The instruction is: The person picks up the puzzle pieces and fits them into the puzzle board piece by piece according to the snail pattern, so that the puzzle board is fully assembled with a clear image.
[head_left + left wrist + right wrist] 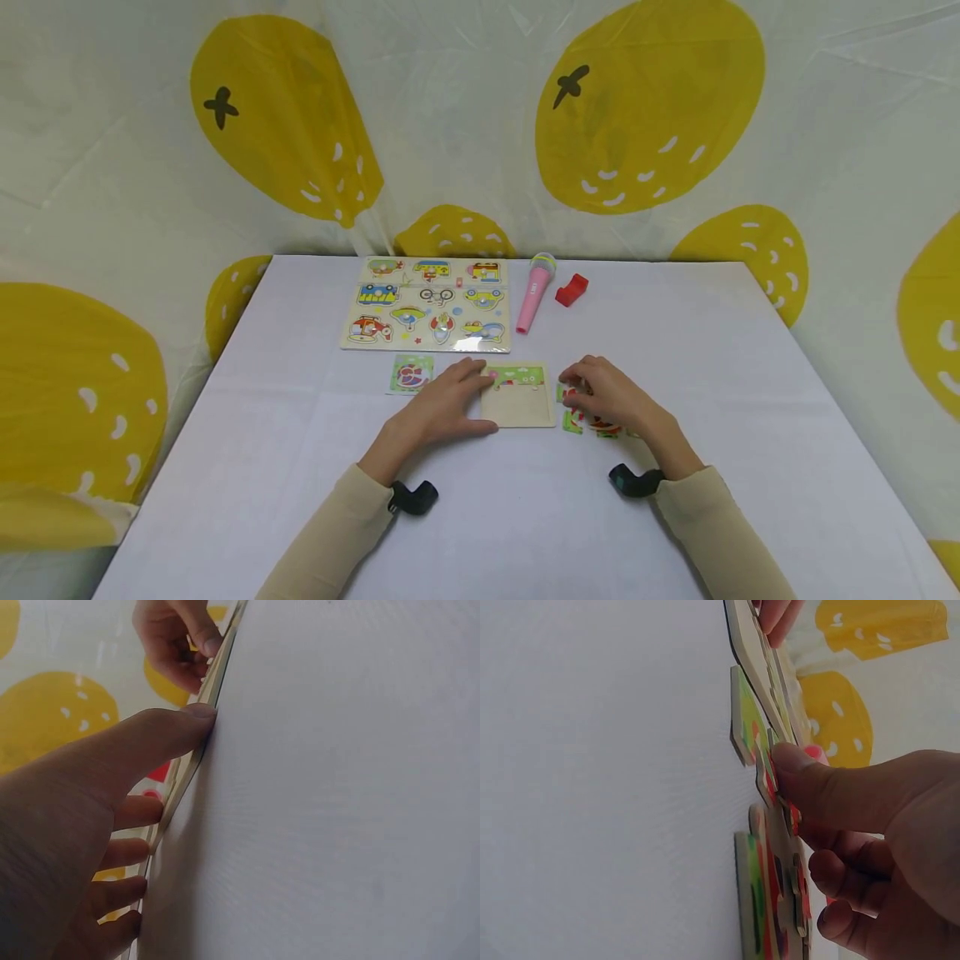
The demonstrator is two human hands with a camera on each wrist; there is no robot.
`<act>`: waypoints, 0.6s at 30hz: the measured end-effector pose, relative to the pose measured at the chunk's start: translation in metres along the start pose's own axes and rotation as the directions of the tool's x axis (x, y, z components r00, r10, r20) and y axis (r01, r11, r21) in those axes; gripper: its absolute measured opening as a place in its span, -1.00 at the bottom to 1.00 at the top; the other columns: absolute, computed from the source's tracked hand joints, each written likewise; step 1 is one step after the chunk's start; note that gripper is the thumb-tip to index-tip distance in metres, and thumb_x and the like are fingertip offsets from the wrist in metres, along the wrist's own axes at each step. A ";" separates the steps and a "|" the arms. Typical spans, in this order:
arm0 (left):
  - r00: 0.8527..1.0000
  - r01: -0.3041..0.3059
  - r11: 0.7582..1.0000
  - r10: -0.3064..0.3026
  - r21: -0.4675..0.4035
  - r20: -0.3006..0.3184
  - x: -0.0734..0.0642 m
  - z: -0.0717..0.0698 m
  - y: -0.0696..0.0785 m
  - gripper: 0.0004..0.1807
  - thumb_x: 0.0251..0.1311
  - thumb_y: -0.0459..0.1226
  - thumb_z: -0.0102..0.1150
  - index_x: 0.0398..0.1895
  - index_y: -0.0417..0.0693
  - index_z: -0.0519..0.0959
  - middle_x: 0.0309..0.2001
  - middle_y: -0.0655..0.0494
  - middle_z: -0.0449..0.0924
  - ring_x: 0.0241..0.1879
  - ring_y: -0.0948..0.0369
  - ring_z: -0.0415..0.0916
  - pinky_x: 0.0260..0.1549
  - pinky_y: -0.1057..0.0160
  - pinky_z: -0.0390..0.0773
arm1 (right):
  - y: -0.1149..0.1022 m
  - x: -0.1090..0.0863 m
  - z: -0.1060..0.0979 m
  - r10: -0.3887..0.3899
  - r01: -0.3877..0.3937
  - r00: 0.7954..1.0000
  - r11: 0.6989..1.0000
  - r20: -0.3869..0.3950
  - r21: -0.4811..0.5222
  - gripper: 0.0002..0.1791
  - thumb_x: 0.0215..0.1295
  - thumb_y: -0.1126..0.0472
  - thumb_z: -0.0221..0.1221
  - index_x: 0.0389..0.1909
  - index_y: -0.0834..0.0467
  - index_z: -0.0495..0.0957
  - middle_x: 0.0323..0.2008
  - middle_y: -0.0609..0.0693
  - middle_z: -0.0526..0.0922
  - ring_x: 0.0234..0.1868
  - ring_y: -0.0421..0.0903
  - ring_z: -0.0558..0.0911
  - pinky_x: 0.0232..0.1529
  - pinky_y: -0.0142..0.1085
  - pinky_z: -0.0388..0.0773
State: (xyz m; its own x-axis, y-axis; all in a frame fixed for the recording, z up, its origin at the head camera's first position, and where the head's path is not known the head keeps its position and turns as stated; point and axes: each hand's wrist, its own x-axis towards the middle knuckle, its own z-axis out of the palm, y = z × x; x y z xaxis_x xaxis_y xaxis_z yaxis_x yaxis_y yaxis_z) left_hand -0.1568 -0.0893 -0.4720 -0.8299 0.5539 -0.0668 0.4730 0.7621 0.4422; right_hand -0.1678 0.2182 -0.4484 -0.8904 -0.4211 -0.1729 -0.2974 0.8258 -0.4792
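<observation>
A small wooden puzzle board (517, 408) lies in the middle of the table, with a green printed strip of pieces along its far edge and bare wood nearer me. My left hand (441, 406) rests at its left side, fingers extended at the upper left and thumb touching the near left corner. To the right of the board, my right hand (613, 395) pinches a red and green puzzle piece (763, 776) low over the table; its index fingertip is hidden in the right wrist view. Several loose puzzle pieces (572, 422) lie under and beside that hand, partly covered.
A square picture card (410, 375) lies left of the left hand. Farther back are a large vehicle peg puzzle (405, 300), a pink toy microphone (533, 292) and a red curved object (572, 290). A fruit-patterned cloth (465, 125) hangs behind the table.
</observation>
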 end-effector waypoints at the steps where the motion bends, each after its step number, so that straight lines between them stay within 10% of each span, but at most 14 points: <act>1: 1.000 0.004 1.000 -0.004 -0.002 0.002 0.000 0.000 0.000 -0.10 0.06 0.26 0.33 0.45 0.15 0.38 0.53 0.12 0.19 0.56 0.09 0.07 0.50 0.07 0.22 | 0.000 0.000 0.000 0.001 -0.001 1.000 1.000 -0.003 0.002 -0.58 0.24 0.10 0.37 0.09 0.15 0.62 -0.12 -0.01 0.61 -0.07 -0.09 0.49 0.00 -0.17 0.61; 18: 1.000 0.016 0.999 -0.016 -0.029 0.002 -0.001 0.000 0.000 -0.11 0.05 0.26 0.35 0.45 0.18 0.39 0.53 0.13 0.19 0.58 0.10 0.02 0.51 0.06 0.20 | -0.001 -0.002 -0.003 0.019 -0.019 1.000 0.996 -0.003 0.089 -0.73 0.31 0.16 0.31 0.02 0.06 0.64 -0.22 -0.07 0.65 -0.20 -0.12 0.53 -0.11 -0.26 0.61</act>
State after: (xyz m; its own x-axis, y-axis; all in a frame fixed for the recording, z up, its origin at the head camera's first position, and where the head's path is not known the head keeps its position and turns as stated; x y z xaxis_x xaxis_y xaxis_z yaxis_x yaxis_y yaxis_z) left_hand -0.1560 -0.0902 -0.4718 -0.8369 0.5420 -0.0759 0.4507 0.7612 0.4663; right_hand -0.1665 0.2197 -0.4453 -0.8971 -0.4038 -0.1794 -0.2487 0.7970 -0.5504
